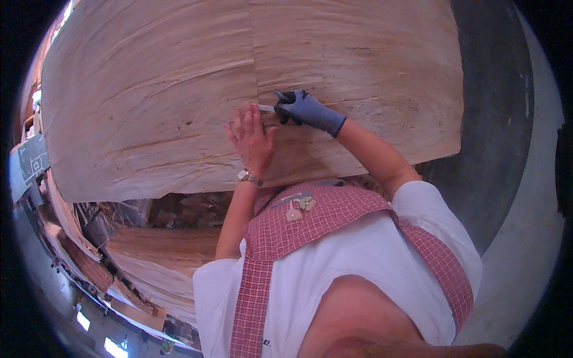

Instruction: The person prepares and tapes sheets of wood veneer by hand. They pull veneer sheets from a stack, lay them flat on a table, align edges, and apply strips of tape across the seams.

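A broad sheet of wood veneer (161, 101) with a rippled grain lies in front of me, a straight seam running away from me near its middle. My left hand (253, 140), bare and with a watch at the wrist, presses flat on the sheet just left of the seam, fingers stretched out. My right hand (301, 110), in a blue-grey glove with dark fingertips, is closed around a knife (267, 108). The knife's pale, narrow blade points left, close to my left fingertips at the seam. Its handle is mostly hidden in the glove.
A dark surface (492, 119) runs along the veneer's right side, with pale floor (537, 197) beyond. Scraps of wood (191, 209) lie below the near edge. Stacked veneer sheets (161, 244) are at the lower left. A grey-green marked panel (33, 158) stands by the left edge.
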The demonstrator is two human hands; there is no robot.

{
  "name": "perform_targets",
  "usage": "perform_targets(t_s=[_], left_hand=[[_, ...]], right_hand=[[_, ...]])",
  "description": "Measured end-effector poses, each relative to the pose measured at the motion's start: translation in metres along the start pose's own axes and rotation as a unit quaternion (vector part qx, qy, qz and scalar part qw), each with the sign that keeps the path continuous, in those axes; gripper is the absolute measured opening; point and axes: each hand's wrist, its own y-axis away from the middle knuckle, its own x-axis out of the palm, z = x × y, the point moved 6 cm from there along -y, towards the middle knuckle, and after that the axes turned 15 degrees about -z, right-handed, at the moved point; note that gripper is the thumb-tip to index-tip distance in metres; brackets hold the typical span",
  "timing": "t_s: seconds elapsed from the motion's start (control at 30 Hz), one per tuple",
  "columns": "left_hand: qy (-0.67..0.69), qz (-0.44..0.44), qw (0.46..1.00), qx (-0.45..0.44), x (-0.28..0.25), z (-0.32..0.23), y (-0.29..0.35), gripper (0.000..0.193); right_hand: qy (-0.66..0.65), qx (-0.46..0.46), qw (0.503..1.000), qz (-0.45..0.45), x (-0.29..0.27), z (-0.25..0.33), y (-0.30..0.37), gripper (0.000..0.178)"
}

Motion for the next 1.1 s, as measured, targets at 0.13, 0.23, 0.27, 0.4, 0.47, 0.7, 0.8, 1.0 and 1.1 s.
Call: perform_targets(t_s=[0.13, 0.23, 0.27, 0.4, 0.47, 0.7, 0.8, 1.0, 1.1], left_hand=[[-0.015, 0.015, 1.0, 0.01, 0.007, -0.011, 0.001, 0.073], [-0.018, 0.021, 0.999, 0.016, 0.006, -0.016, -0.001, 0.077], [-0.019, 0.025, 0.999, 0.016, 0.007, -0.017, -0.001, 0.078], [0.001, 0.014, 1.0, 0.004, 0.011, -0.014, 0.002, 0.081], [0.001, 0.005, 1.0, -0.002, 0.009, -0.013, 0.003, 0.077], [0.092, -0.041, 0.994, -0.048, -0.007, 0.004, -0.063, 0.067], [-0.019, -0.075, 0.994, 0.081, 0.024, 0.0, -0.081, 0.058], [-0.025, -0.099, 0.992, 0.08, 0.027, -0.002, -0.079, 0.05], [0.01, -0.022, 0.998, 0.055, 0.03, 0.001, -0.095, 0.053]], right_hand=[[0.016, -0.003, 1.0, -0.021, 0.0, -0.003, 0.0, 0.03], [0.039, -0.027, 0.999, -0.009, 0.0, -0.001, 0.0, 0.03], [0.046, -0.04, 0.998, 0.0, -0.001, 0.001, 0.0, 0.03], [0.438, -0.416, 0.779, -0.167, -0.013, 0.042, 0.014, 0.027], [0.486, -0.432, 0.729, -0.215, -0.027, 0.078, 0.019, 0.026], [0.061, -0.088, 0.994, -0.028, -0.016, 0.052, -0.067, 0.021], [0.151, -0.177, 0.97, -0.077, -0.012, 0.04, -0.08, 0.021], [0.528, -0.356, 0.731, -0.246, -0.035, 0.1, -0.071, 0.023], [0.131, -0.173, 0.973, -0.084, -0.045, 0.112, -0.098, 0.025]])
